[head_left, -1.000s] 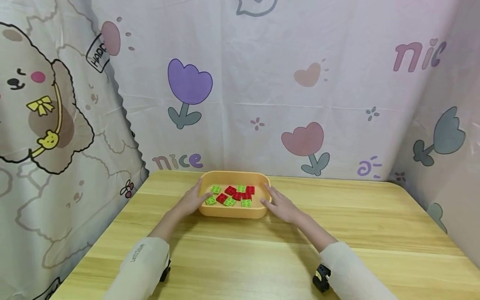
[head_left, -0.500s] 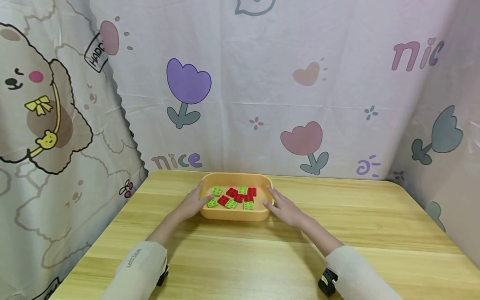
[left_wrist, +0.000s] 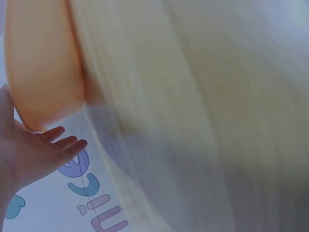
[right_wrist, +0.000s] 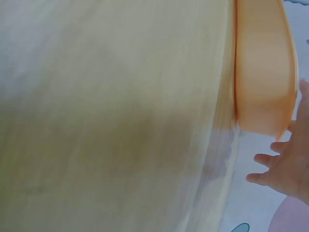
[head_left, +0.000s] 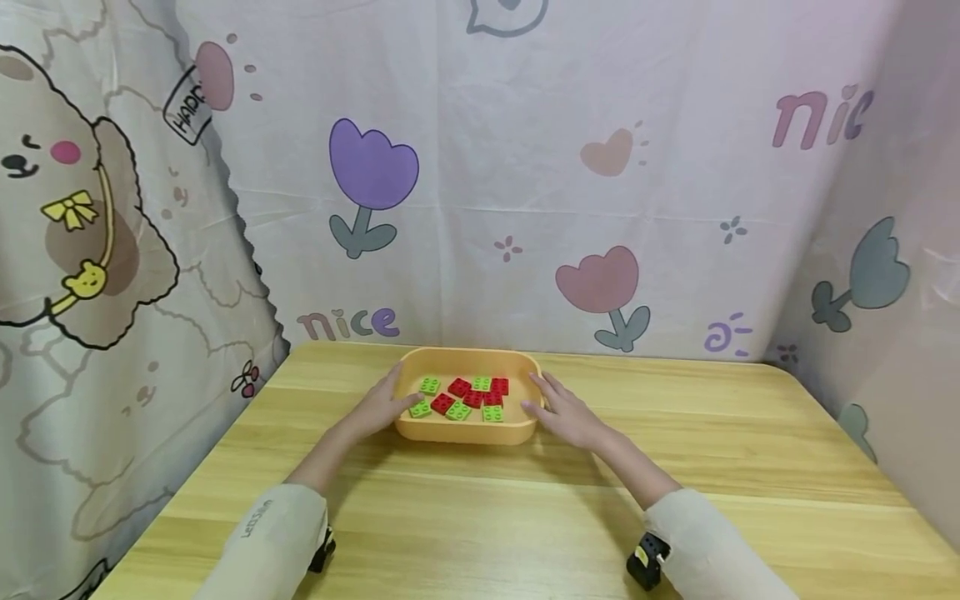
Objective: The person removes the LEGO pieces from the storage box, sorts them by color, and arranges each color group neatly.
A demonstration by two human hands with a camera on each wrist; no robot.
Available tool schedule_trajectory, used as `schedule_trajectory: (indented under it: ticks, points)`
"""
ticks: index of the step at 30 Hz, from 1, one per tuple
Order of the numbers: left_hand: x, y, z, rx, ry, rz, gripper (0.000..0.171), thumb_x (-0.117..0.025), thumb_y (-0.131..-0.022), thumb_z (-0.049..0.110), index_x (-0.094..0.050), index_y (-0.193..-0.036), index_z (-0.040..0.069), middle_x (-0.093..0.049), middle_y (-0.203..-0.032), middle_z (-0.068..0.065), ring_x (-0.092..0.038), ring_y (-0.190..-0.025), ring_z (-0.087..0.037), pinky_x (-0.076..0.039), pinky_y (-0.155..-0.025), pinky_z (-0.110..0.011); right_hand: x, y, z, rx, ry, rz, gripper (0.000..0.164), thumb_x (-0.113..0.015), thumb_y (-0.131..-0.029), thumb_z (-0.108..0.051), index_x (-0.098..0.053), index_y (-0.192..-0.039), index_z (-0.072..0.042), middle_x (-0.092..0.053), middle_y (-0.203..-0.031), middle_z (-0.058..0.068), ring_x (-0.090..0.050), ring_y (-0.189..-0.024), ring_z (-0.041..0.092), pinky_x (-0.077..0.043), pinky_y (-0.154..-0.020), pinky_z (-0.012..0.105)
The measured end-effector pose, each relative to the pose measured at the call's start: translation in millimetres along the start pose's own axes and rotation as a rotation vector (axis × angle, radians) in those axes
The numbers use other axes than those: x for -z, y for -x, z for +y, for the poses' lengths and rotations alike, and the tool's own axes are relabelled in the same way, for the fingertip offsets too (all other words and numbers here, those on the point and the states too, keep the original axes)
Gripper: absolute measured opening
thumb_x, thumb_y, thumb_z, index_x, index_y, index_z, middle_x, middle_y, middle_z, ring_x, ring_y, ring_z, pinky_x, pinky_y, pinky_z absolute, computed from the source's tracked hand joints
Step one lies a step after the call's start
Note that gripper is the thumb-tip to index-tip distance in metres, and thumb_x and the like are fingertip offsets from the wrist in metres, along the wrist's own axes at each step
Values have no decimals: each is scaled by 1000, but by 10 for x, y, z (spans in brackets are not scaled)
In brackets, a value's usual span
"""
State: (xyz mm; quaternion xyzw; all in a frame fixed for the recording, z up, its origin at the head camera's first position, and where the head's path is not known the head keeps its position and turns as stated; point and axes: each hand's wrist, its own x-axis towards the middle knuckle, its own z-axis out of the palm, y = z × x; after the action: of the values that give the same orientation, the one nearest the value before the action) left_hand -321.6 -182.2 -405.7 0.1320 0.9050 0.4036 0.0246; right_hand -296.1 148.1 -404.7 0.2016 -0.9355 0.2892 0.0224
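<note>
Orange tray (head_left: 465, 432) on wood table (head_left: 480, 517), far side, a bit L of ctr; holds red bricks (head_left: 442, 403) & grn bricks (head_left: 458, 411), mostly mid & L. L hand (head_left: 381, 407) grips L end, thumb over rim, fingers outside; R hand (head_left: 572, 414) grips R end likewise. Pale sleeves (head_left: 262, 542) nearer. Printed cloth (head_left: 487, 167) hangs at far edge.

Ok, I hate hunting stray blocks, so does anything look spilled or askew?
Nothing stands out. The red blocks and green blocks lie inside the yellow tray, no spill shows, and the left hand and right hand are at its ends.
</note>
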Motion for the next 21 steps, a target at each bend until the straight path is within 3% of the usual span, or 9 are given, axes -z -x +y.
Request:
schedule_trajectory:
  ticks: [4,7,11,14,18,21]
  points:
    - [16,-49,0,30,78,5,75,-51,-94,26,-5,-144,-7,-12,-145,-30,-15,-130,-45,-14,-105,-54,-29,-71,-18,-11,-67,41,62,-44,-96,-41,-29,-144,-5,-23,-145,23,-24,-129,41,-21,-102,58]
    - [13,-99,-12,64,165,23,69,-48,-96,22,-6,-144,-6,-15,-144,-31,-23,-128,-45,-22,-103,-53,-70,-132,-28,-33,-178,87,61,-47,-96,-32,-25,-143,1,-27,-143,24,-31,-126,40,-27,-102,52]
    - [18,-133,-40,92,410,49,58,-42,-96,5,-10,-142,-7,-20,-139,-35,-35,-120,-48,-37,-95,-50,-119,-179,-50,-90,-344,130,59,-50,-95,-15,-21,-142,5,-29,-140,27,-43,-116,42,-40,-94,47]
    - [37,-126,-69,111,574,34,58,-39,-94,-5,-10,-144,-5,-19,-139,-36,-34,-120,-49,-41,-91,-50,-140,-180,-52,-125,-403,136,57,-51,-94,-9,-23,-142,3,-28,-141,28,-48,-111,43,-47,-87,44]
    - [62,-105,-115,106,616,7,62,-41,-92,-7,-10,-145,-1,-18,-141,-35,-32,-121,-48,-40,-92,-48,-149,-171,-22,-137,-446,134,58,-51,-94,-9,-23,-143,0,-27,-141,27,-51,-108,42,-50,-82,40]
    - [68,-94,-141,80,570,2,62,-43,-93,-4,-11,-146,0,-19,-140,-35,-34,-121,-48,-41,-92,-46,-137,-158,-1,-135,-467,128,59,-51,-94,-10,-23,-144,-1,-27,-141,27,-51,-108,41,-51,-80,39]
